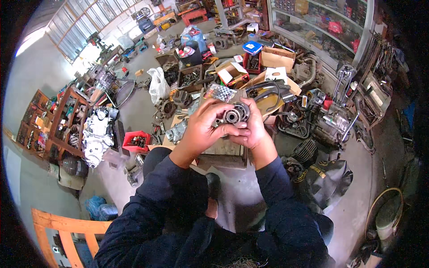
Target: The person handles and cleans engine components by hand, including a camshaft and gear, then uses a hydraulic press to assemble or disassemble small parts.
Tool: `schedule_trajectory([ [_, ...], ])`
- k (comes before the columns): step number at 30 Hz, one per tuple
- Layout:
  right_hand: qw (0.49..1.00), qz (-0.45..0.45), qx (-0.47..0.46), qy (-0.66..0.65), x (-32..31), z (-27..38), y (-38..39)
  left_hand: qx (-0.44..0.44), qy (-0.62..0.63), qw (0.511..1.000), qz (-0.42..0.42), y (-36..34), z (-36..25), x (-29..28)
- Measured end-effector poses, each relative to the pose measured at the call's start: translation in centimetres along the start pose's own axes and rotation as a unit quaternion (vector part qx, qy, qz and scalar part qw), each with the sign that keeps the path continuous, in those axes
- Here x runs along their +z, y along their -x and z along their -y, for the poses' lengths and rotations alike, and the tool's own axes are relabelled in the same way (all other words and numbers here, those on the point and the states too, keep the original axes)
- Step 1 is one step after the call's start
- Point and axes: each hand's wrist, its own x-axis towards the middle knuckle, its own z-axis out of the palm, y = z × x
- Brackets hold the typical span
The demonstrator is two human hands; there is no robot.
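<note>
Between my two hands is a steel engine part with round, bearing-like rings and a hole at its centre; I cannot make out its exact kind. My left hand grips it from the left, fingers and thumb curled round its side. Wrapped about its right side is my right hand, its fingers partly hidden behind the part. Both hands hold it above a low wooden stand. A clear bag with a checkered pattern lies just beyond the part.
At left are a red parts tray, a pale engine casing and a wooden rack. Engine parts and a black bag crowd the right. Beyond lie cartons and a white plastic bag. A wooden chair stands nearby.
</note>
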Motion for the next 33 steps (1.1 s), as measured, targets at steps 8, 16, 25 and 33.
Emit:
schedule_trajectory([
  [8,0.991,0.04,-0.102,0.082,1.0,2.0,2.7,-0.037,0.141,0.982,-0.117,0.2,2.0,1.1],
  [16,0.961,-0.017,-0.209,0.178,2.1,1.6,3.8,-0.012,0.114,0.987,-0.112,0.6,2.8,1.3],
  [25,0.952,-0.029,-0.217,0.213,2.3,1.7,4.1,-0.044,0.066,0.996,-0.051,0.1,1.2,0.7],
  [33,0.983,-0.024,-0.104,0.147,1.6,2.0,3.7,-0.075,0.087,0.992,-0.043,0.4,2.2,0.8],
])
